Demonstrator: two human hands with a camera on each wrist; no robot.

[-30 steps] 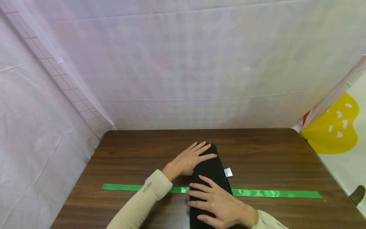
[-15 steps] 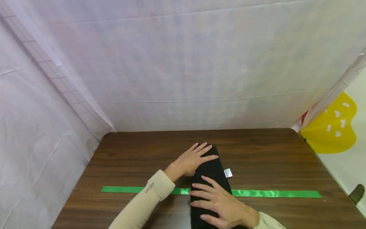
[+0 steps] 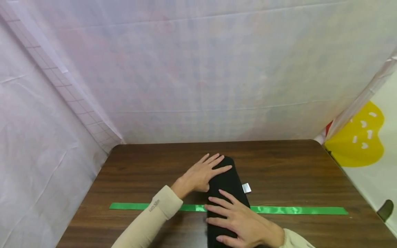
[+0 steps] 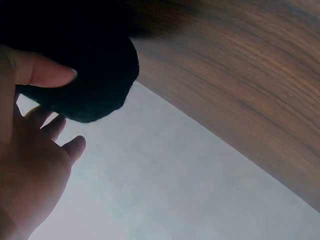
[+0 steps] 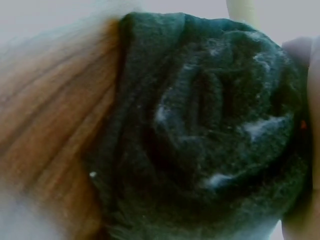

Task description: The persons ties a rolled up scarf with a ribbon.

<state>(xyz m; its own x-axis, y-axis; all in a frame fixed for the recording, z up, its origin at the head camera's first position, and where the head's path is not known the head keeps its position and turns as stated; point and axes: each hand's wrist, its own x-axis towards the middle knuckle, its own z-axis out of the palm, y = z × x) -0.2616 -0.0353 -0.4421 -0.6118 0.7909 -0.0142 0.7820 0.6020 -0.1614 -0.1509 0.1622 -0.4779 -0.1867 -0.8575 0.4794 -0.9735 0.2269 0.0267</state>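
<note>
A black rolled-up cloth [image 3: 224, 182] lies lengthwise on the table, running from the near edge of the head view toward the back. From its right side sticks a small white tag [image 3: 246, 188]. My left hand [image 3: 201, 174] rests across its far part with fingers straight and spread; the left wrist view shows the thumb [image 4: 47, 72] against the dark rounded end. Spread over the nearer part is my right hand [image 3: 237, 220], fingers extended across the top. In the right wrist view, the roll's end [image 5: 210, 115] shows coiled layers with pale lint.
The brown wood-grain table [image 3: 285, 172] carries a green ribbon [image 3: 297, 210] laid crosswise, passing behind the roll. White curtains [image 3: 198, 69] hang at the back and left. On the right is a pale surface with a yellow printed shape [image 3: 356, 144].
My left hand has shifted slightly left on the roll. The far end of the roll has edged left with it. My right hand stays nearly in place.
</note>
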